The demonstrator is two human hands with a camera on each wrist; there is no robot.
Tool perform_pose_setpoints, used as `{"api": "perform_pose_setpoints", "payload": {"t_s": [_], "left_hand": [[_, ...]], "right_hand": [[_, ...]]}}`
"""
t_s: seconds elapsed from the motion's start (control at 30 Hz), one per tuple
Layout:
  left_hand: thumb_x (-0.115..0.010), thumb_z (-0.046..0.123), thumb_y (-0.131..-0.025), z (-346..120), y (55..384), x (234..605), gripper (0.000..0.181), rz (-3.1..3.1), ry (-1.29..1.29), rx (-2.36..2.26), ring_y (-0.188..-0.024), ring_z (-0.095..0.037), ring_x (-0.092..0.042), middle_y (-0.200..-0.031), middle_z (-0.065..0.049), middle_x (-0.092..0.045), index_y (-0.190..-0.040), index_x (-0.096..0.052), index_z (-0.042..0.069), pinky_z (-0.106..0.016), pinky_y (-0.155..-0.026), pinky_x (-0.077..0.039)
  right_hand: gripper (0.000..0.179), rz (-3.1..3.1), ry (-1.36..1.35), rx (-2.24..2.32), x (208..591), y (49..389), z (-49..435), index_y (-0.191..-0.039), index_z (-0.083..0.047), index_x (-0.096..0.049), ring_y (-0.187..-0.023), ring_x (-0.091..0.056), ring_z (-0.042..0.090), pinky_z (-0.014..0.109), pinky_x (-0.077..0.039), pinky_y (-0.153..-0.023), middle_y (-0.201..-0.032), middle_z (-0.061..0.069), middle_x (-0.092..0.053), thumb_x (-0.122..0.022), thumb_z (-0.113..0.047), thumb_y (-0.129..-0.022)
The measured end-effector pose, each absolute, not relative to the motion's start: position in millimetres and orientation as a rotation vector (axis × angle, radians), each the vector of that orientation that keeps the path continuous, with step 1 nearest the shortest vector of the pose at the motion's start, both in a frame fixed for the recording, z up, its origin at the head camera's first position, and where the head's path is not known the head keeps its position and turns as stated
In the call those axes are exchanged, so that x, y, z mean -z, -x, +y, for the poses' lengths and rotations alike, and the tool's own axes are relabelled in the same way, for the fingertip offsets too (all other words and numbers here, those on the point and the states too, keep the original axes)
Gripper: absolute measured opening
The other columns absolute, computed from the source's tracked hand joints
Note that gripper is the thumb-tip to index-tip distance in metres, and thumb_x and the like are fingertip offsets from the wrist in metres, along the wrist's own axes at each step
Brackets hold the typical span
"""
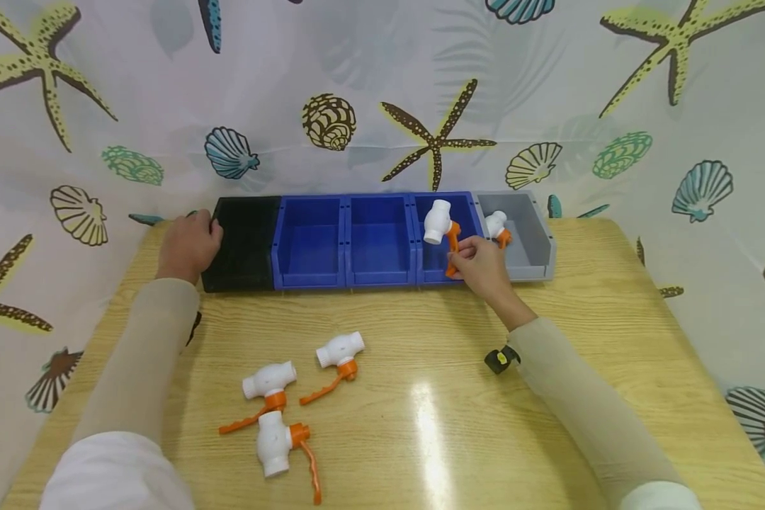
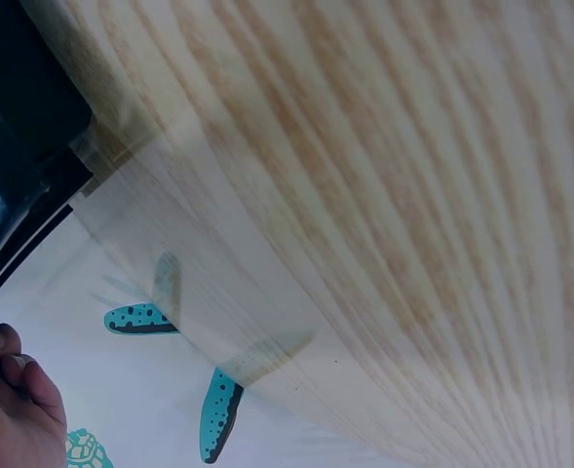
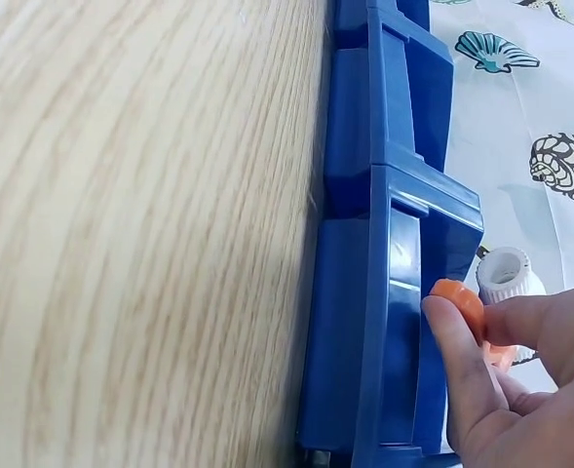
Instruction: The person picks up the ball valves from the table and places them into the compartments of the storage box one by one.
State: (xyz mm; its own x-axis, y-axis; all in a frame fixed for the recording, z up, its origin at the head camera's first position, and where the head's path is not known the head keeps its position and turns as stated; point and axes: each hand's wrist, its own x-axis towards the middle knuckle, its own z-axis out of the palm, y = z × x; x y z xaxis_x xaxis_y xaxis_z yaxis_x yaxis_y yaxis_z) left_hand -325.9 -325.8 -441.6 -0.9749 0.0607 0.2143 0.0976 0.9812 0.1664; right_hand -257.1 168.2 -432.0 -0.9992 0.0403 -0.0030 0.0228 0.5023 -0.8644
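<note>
Right hand [image 1: 482, 265] pinches orange handle [image 1: 454, 241] of white valve [image 1: 438, 222], over rightmost blue bin [image 1: 430, 277] near far edge of table [image 1: 389, 319]; left hand [image 1: 189, 244] grips black bin [image 1: 245, 282]. Valve likely light, stiff, body slippery: we'd hold handle.

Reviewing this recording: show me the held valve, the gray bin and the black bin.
Held valve [image 1: 438, 222]: head view, on its white body.
Gray bin [image 1: 530, 273]: head view, on its front wall.
Black bin [image 1: 239, 279]: head view, on its lower front.
</note>
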Motion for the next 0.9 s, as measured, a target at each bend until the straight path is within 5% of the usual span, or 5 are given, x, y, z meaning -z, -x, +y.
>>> {"api": "perform_pose_setpoints", "payload": {"t_s": [0.9], "left_hand": [[-0.03,0.023,-0.099,-326.1,326.7,444.8,0.036,-2.902,0.13,0.263,-0.07,-0.044,-0.048,-0.076,-0.026,-0.05,-0.091,-0.048,-0.007,-0.053,-0.065,-0.037]], "right_hand": [[0.019,-2.697,0.116,-1.394,435.1,275.0,155.2,-0.096,0.003,-0.055,-0.064,-0.066,0.024,0.024,-0.051,-0.053,-0.083,0.014,-0.058,-0.063,-0.01,-0.086]]}}
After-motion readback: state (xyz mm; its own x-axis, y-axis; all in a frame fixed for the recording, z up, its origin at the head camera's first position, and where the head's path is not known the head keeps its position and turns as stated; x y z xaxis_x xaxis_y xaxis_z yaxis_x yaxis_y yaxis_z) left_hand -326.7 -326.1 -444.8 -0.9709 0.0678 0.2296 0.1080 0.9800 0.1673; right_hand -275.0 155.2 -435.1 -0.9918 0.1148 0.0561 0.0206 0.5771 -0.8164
